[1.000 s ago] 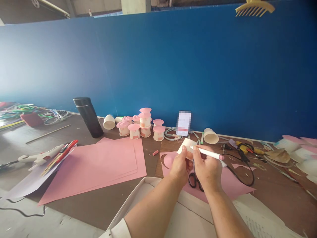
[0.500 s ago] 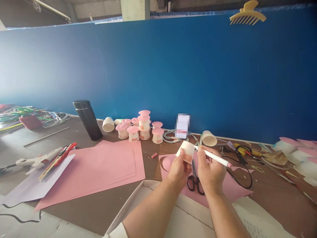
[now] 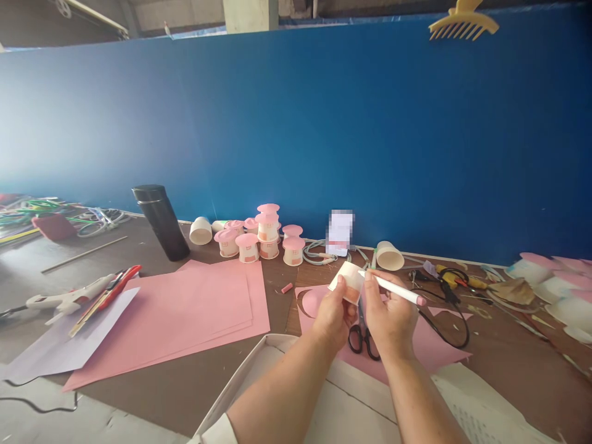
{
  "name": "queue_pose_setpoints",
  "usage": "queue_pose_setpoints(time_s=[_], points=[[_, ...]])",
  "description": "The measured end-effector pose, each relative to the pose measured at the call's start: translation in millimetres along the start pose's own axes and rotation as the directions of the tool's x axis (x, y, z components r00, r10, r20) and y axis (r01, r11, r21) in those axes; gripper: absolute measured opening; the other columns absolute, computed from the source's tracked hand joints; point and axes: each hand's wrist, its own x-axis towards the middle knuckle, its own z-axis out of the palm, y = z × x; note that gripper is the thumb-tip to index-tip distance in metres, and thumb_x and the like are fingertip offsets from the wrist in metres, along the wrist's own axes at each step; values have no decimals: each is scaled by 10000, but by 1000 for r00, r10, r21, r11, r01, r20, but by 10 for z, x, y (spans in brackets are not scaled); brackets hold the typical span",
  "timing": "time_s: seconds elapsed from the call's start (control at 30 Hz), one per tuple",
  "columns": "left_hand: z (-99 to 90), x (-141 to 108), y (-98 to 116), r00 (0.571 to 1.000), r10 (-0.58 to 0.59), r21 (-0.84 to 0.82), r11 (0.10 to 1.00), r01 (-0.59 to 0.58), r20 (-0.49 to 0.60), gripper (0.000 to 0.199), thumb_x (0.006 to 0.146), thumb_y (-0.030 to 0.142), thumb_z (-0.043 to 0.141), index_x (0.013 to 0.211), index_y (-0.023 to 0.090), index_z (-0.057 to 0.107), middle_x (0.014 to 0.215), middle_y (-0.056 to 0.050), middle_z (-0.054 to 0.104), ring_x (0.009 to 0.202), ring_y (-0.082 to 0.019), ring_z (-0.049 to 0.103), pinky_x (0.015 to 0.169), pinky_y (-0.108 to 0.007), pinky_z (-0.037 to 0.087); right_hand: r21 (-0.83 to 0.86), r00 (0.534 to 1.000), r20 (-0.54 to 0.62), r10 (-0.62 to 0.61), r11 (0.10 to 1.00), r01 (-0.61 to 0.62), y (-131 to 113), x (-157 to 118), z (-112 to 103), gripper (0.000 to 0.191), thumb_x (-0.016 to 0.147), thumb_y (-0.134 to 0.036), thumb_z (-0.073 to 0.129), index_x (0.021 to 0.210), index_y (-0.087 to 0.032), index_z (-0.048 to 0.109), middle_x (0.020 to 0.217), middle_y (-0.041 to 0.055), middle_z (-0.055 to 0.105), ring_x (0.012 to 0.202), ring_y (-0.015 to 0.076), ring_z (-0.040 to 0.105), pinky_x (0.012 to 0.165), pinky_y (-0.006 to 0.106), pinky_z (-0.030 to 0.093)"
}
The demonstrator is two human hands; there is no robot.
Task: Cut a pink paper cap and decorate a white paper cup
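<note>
A small white paper cup [image 3: 346,276] with an orange-pink patch is tilted in my left hand [image 3: 333,314], whose fingers wrap round its lower part. Between the fingers of my right hand [image 3: 391,314] is a white marker [image 3: 396,288] with a pink end; its tip is at the cup's right edge. Below the hands, black-handled scissors [image 3: 364,342] lie on cut pink paper [image 3: 430,345]. Several cups with pink paper tops and drawn windows [image 3: 268,231] stand at the back, some stacked. A pink marker cap [image 3: 287,288] lies left of my left hand.
Large pink sheets [image 3: 185,314] lie at the left, near a glue gun [image 3: 69,300] and a red cutter [image 3: 118,288]. A black bottle [image 3: 161,222], a phone [image 3: 340,233] and a bare cup [image 3: 389,256] stand or lie along the blue wall. Cables and more cups [image 3: 567,287] are at the right.
My right hand and the marker have moved slightly left, nearer the cup. My left hand still holds the cup in nearly the same place. The view has shifted a little.
</note>
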Motion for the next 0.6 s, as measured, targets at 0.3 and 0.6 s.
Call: queue_pose_setpoints(time_s=[0.3, 0.6], points=[[-7, -2, -4, 1000, 7, 5, 1000, -7, 20, 473, 657, 578, 679, 754, 137, 540, 486, 54, 409, 431, -49, 311, 431, -174, 244, -22, 1000, -6, 2, 1000, -2, -7, 5, -3, 248, 813, -389, 554, 868, -172, 662, 812, 86, 689, 800, 219, 636, 717, 325, 482], [-16, -6, -3, 999, 6, 8, 1000, -6, 45, 442, 692, 565, 655, 755, 147, 525, 477, 58, 389, 422, -50, 291, 432, -180, 236, -37, 1000, 6, 27, 999, -26, -15, 5, 1, 230, 806, -378, 563, 865, -179, 662, 800, 82, 685, 767, 212, 632, 674, 305, 477]])
